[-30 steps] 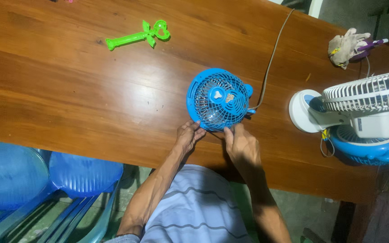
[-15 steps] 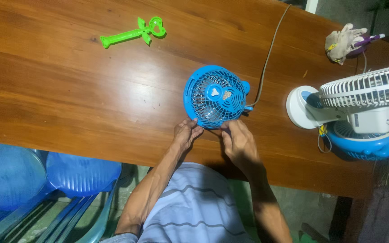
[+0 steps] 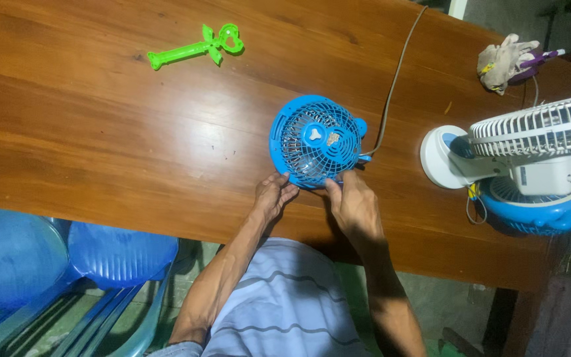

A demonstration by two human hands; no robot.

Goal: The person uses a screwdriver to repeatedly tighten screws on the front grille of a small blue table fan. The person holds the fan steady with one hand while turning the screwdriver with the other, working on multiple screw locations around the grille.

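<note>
A small round blue fan (image 3: 316,140) lies face up on the wooden table (image 3: 100,132), its grey cord (image 3: 398,73) running away toward the far edge. My left hand (image 3: 273,195) touches the fan's near rim with its fingertips. My right hand (image 3: 353,203) rests at the rim's near right side, fingers curled against the grille edge. Both hands sit at the table's near edge, in front of my striped shirt.
A green plastic toy wand (image 3: 196,47) lies at the far left. A white and blue desk fan (image 3: 530,158) stands at the right, with a cloth bundle (image 3: 505,61) beyond it. Blue plastic chairs (image 3: 67,258) stand below the table's near edge, left.
The view has shifted slightly; the fan and both hands stay at the same spot on the table, hands still on the fan's near rim.
</note>
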